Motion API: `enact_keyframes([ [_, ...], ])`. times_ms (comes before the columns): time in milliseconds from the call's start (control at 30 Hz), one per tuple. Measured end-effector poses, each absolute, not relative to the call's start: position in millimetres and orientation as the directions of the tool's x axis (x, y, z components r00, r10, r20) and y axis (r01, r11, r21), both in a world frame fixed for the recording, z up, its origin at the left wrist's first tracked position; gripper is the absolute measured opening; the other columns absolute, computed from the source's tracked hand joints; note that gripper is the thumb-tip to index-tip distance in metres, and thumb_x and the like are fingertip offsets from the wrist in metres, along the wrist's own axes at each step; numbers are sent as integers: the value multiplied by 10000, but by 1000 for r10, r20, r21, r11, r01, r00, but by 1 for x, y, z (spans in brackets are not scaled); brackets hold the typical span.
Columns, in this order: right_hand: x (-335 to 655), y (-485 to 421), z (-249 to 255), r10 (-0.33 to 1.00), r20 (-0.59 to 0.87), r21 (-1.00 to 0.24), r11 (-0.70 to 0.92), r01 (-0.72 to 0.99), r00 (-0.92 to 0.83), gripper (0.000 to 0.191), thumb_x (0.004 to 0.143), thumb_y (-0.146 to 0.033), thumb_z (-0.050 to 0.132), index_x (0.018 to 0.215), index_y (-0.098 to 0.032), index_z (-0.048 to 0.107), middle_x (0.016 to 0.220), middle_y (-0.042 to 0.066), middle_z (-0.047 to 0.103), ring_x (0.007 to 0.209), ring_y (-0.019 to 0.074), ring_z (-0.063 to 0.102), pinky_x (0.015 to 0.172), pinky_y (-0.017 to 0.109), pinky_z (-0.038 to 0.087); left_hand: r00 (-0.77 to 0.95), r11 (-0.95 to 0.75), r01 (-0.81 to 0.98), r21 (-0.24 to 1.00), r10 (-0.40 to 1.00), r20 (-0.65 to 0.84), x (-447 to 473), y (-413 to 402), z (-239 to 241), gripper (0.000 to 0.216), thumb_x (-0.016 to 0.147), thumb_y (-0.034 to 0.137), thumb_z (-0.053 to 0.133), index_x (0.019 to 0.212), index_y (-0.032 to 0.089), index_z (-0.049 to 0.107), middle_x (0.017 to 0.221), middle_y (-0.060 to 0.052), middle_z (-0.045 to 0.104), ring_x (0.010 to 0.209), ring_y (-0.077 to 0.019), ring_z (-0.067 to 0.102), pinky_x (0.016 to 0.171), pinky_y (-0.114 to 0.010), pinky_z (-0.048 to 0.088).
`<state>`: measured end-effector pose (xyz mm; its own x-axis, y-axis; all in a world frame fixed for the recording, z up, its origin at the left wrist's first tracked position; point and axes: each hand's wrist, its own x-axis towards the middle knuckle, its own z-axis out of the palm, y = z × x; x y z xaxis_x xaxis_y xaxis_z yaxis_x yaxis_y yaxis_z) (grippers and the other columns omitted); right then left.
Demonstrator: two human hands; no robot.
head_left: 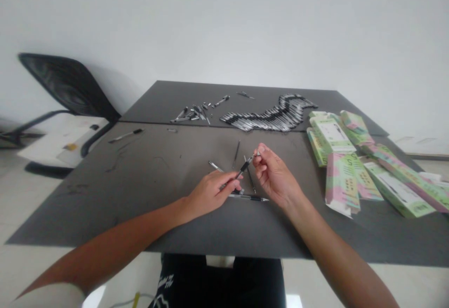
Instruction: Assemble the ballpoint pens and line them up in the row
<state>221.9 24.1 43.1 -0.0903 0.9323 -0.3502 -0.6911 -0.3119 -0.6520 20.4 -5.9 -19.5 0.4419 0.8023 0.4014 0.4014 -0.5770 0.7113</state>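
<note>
My left hand [215, 190] is closed around a pen [244, 168] with a clear barrel and black grip, its end pointing up and to the right. Thumb and fingers of my right hand [271, 170] pinch a small shiny pen tip [258, 153] at that end of the pen. Whether the tip touches the pen is too small to tell. Under my hands lie another pen [250, 197] with a black grip, a thin dark refill [236, 154] and a further slim pen part [250, 177]. Part of a clear pen [215, 165] shows behind my left hand.
A long curved row of pens [266, 117] lies across the far side. Left of it are loose pens and parts [194, 113], and a single pen [126, 135] farther left. Green and pink boxes [342, 177] cover the right side. A black chair [66, 83] stands left of the table [140, 196].
</note>
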Motion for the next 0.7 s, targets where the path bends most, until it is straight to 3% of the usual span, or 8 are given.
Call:
enact_keyframes([
  [200, 221, 21, 42, 959, -281, -729, -228, -645, -21, 453, 550, -312, 1059, 844, -213, 729, 788, -57, 750, 623, 33, 667, 420, 51, 438, 442, -554, 408, 726, 815, 374, 20, -8, -18, 200, 1101, 287, 574, 1200, 250, 744, 962, 9, 858, 924, -176, 801, 925, -292, 587],
  [433, 220, 22, 35, 982, -160, -848, -82, -523, 104, 386, 665, -388, 994, 881, -249, 706, 878, -42, 758, 672, 72, 612, 511, 157, 452, 455, -540, 407, 737, 819, 349, 21, -12, -13, 239, 1102, 318, 553, 1131, 241, 777, 1019, -26, 862, 926, -188, 802, 909, -310, 602],
  [700, 215, 20, 29, 990, -61, -869, 9, -495, 125, 386, 680, -364, 993, 838, -257, 658, 880, -32, 793, 733, 92, 653, 594, 189, 462, 470, -545, 401, 736, 812, 346, 21, -11, -15, 241, 1103, 316, 549, 1114, 239, 777, 1036, -30, 858, 933, -191, 791, 909, -309, 595],
])
